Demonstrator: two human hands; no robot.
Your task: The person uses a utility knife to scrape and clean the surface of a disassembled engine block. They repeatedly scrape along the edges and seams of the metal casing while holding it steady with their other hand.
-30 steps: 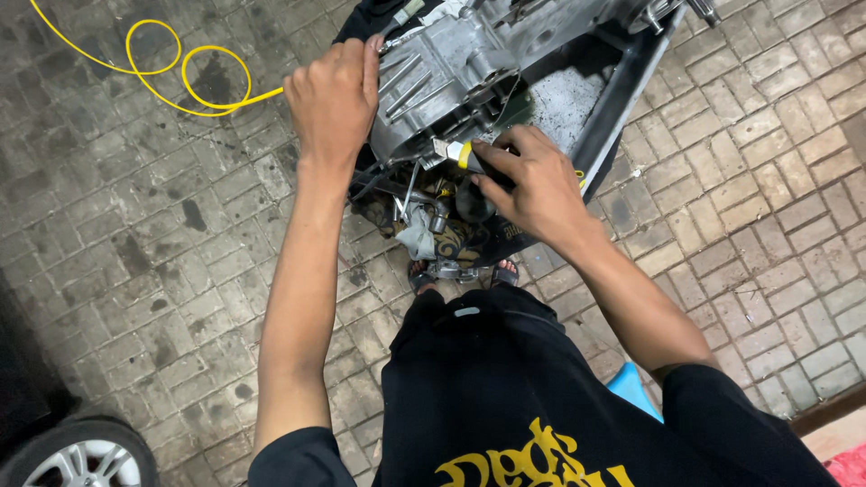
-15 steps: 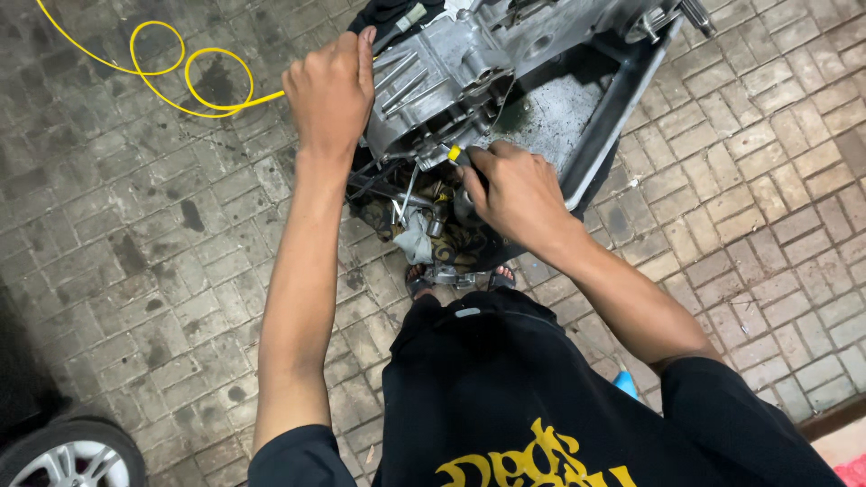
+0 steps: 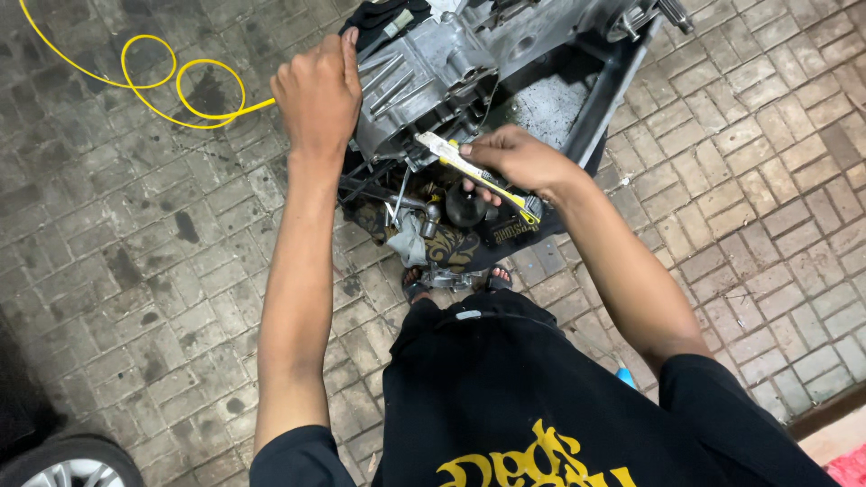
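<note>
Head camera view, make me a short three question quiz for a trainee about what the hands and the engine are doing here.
1. True or false: the left hand rests on the grey engine casing.
2. What does the right hand hold? A) a hammer B) a long flat tool with a yellow stripe C) a rag
3. What lies coiled on the brick paving to the left of the engine?

Key
1. True; it is pressed against the casing's left edge.
2. B; the flat tool points toward the casing.
3. A yellow hose or cable.
</note>
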